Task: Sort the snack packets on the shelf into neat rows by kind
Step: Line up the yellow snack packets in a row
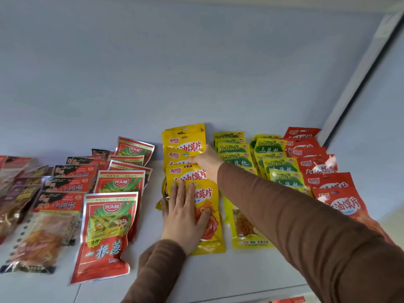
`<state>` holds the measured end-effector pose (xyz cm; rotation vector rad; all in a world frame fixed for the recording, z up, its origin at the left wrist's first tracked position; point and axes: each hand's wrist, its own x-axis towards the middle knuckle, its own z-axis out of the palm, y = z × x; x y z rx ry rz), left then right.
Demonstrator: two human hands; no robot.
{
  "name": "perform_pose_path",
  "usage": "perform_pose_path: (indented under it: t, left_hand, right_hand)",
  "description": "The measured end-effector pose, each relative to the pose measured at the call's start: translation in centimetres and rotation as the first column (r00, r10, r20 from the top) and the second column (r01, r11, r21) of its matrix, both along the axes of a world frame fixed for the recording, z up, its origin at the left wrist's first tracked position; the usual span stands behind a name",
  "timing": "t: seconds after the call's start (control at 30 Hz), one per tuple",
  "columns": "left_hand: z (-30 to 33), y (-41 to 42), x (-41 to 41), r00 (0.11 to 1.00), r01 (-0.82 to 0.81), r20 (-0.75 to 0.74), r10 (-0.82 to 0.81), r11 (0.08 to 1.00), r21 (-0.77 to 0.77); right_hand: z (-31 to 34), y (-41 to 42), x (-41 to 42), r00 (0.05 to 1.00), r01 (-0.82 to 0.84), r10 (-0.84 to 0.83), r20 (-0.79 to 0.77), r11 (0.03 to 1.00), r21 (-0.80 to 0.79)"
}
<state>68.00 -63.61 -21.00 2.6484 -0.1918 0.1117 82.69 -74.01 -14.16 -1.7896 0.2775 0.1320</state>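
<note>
Your left hand (185,213) presses flat, fingers straight, on the front glossy yellow foil snack packet (207,217) at 6 o'clock of its row. Your right hand (206,162) pinches another yellow packet's (185,155) edge at 12 o'clock. Judged light, floppy, slippery: hold by sealed edges.

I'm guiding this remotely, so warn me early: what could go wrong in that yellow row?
The right hand pinches a glossy yellow foil packet mid-row; lifting it may drag its overlapping neighbours askew. The left hand pins only the front yellow packet. The right sleeve hangs over the green-and-yellow packets and could brush them.
</note>
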Motion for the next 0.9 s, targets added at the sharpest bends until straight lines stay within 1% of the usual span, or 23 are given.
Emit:
perform_pose_path:
  t: [0.07, 0.17, 0.2, 0.23, 0.27, 0.3, 0.33, 0.43, 0.57, 0.6, 0.63, 0.67, 0.7, 0.73, 0.8, 0.9]
  left_hand:
    - [0.3, -0.9, 0.0, 1.0, 0.006, 0.003, -0.006, 0.999, -0.037]
    - [1.0, -0.1, 0.3, 0.99, -0.007, 0.142, 0.014, 0.999, -0.048]
    - [1.1, 0.5, 0.6, 0.988, -0.02, 0.148, 0.032, 0.997, -0.079]
    - [1.3, 1.1, 0.9, 0.993, -0.044, 0.102, 0.058, 0.99, -0.131]
    - [1.4, 1.6, 1.1, 0.996, -0.078, 0.02, 0.083, 0.979, -0.186]
    - [1.3, 1.8, 1.2, 0.993, -0.108, -0.06, 0.098, 0.97, -0.218]
    - [1.3, 1.8, 1.3, 0.99, -0.119, -0.101, 0.098, 0.968, -0.223]
    - [1.3, 1.3, 0.9, 0.993, -0.069, -0.105, 0.045, 0.968, -0.242]
    - [1.8, 2.0, 1.4, 0.994, -0.071, -0.098, 0.04, 0.938, -0.339]
    - [2.2, 2.3, 1.8, 0.994, -0.079, -0.107, 0.037, 0.907, -0.415]
    - [2.7, 2.5, 2.4, 0.99, -0.099, -0.136, 0.028, 0.835, -0.542]
    - [3.3, 2.5, 2.9, 0.983, -0.135, -0.185, 0.01, 0.722, -0.678]
    - [3.9, 2.5, 3.5, 0.97, -0.183, -0.244, -0.016, 0.618, -0.765]
    - [4.3, 2.4, 4.0, 0.959, -0.212, -0.281, -0.044, 0.551, -0.807]
    - [4.5, 2.3, 4.9, 0.954, -0.209, -0.291, -0.069, 0.543, -0.813]
    - [4.5, 2.6, 6.1, 0.945, -0.28, -0.326, 0.015, 0.551, -0.786]
  right_hand:
    - [0.3, -0.8, 0.2, 0.999, 0.008, -0.007, -0.035, 1.0, 0.002]
    - [1.0, -1.5, 0.2, 0.993, 0.04, -0.041, -0.114, 0.999, -0.013]
    - [1.1, -1.7, 0.1, 0.991, 0.047, -0.048, -0.124, 0.999, -0.01]
    - [1.2, -1.9, 0.0, 0.991, 0.049, -0.049, -0.127, 0.999, 0.0]
    - [1.3, -2.0, -0.2, 0.99, 0.05, -0.048, -0.132, 0.999, 0.013]
    - [1.4, -2.0, -0.5, 0.989, 0.055, -0.051, -0.137, 0.998, 0.021]
    - [1.4, -1.9, -0.8, 0.988, 0.06, -0.056, -0.141, 0.998, 0.024]
    - [1.5, -1.8, -1.3, 0.987, 0.051, -0.048, -0.153, 0.999, 0.017]
    - [1.7, -2.4, -1.5, 0.988, 0.024, -0.02, -0.154, 0.999, 0.028]
    - [1.7, -2.6, -1.5, 0.989, 0.019, -0.013, -0.147, 0.999, 0.04]
    - [1.7, -2.8, -1.5, 0.99, 0.016, -0.009, -0.14, 0.999, 0.05]
    - [1.7, -2.8, -1.7, 0.99, 0.013, -0.005, -0.141, 0.998, 0.06]
    - [1.6, -2.8, -1.9, 0.988, 0.011, 0.001, -0.153, 0.997, 0.075]
    - [1.6, -2.8, -2.1, 0.986, 0.006, 0.009, -0.169, 0.996, 0.09]
    - [1.6, -2.9, -2.5, 0.982, -0.01, 0.027, -0.187, 0.996, 0.093]
    - [1.9, -3.4, -2.2, 0.987, -0.015, 0.024, -0.157, 0.998, 0.06]
